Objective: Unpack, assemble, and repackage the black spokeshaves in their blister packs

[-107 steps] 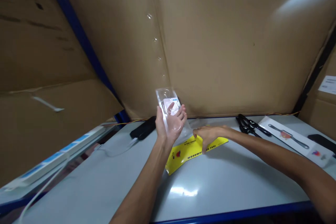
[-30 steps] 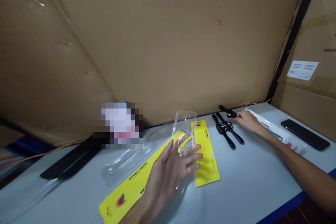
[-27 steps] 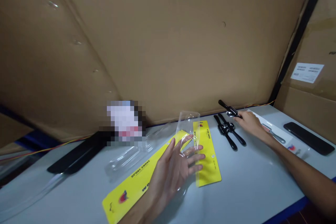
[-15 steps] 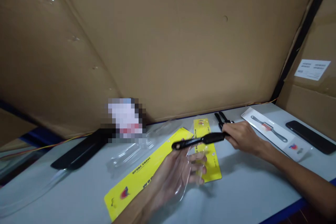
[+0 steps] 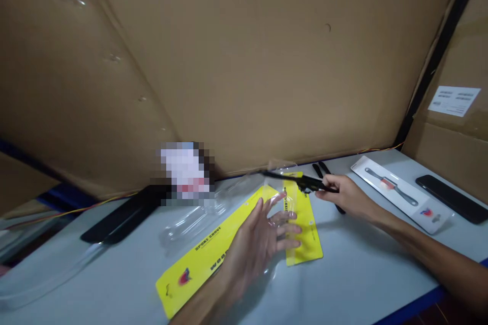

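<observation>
My right hand [image 5: 345, 194] grips a black spokeshave [image 5: 290, 177] by one end and holds it above the table, its other handle pointing left. My left hand [image 5: 263, 238] is palm up with fingers loosely spread, and a clear plastic blister shell [image 5: 282, 202] rests in it. Below that hand lies a yellow backing card [image 5: 206, 256] printed "SPOKE SHAVE". A second yellow card [image 5: 307, 236] sits just right of the fingers. Black handles [image 5: 319, 168] show on the table behind my right hand, partly covered by it.
More clear shells [image 5: 190, 223] lie left of the yellow cards. A packaged spokeshave [image 5: 396, 190] and a black phone-like slab [image 5: 452, 198] lie at right. A dark flat object [image 5: 122, 218] lies at left beside a blurred-out item [image 5: 185, 170]. Cardboard [image 5: 267, 61] walls the back.
My right hand has turned the spokeshave and drawn its far end up and away from my left hand. The left fingers have spread a little, with the clear shell still there.
</observation>
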Demonstrator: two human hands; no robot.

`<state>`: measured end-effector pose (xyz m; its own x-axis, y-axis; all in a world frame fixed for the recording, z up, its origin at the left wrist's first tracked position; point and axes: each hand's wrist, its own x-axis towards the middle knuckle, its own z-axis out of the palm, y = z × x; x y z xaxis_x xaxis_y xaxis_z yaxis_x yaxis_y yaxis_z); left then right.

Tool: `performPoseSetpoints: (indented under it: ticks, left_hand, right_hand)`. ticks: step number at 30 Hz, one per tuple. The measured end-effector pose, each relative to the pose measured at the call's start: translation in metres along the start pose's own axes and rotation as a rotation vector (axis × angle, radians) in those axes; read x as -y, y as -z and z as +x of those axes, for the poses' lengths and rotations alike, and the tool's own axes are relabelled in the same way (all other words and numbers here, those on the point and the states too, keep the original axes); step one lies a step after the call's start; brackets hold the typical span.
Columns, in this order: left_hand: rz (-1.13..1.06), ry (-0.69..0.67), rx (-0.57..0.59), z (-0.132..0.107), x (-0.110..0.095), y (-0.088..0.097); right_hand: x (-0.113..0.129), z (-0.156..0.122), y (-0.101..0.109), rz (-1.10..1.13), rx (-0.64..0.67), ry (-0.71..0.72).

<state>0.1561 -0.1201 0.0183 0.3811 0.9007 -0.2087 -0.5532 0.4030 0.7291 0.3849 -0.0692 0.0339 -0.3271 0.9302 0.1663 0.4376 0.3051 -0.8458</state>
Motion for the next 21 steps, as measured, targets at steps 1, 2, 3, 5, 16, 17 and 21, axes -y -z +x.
performPoseSetpoints:
  ticks: [1,2,3,5,16,17,21]
  left_hand:
    - [0.023,-0.050,-0.044,0.000,0.000,-0.002]
    - [0.038,-0.085,-0.078,-0.001,-0.001,-0.004]
    - [0.045,-0.109,-0.105,-0.001,0.000,-0.005]
    - [0.040,-0.122,-0.139,-0.001,0.001,-0.007]
    - [-0.087,0.188,-0.006,0.000,-0.001,0.001]
    - [-0.077,0.226,0.028,-0.001,-0.001,0.002]
    - [0.013,0.363,0.169,-0.007,0.001,-0.003]
  right_hand:
    - [0.003,-0.001,-0.001,0.108,0.042,-0.056]
    - [0.006,-0.003,-0.003,0.193,0.085,-0.108]
    - [0.008,-0.005,-0.006,0.255,0.124,-0.152]
    - [0.008,-0.007,-0.012,0.316,0.151,-0.198]
    - [0.014,0.001,0.030,0.223,0.330,-0.135]
    - [0.016,0.001,0.033,0.210,0.374,-0.151]
    - [0.017,-0.001,0.028,0.180,0.502,-0.197]
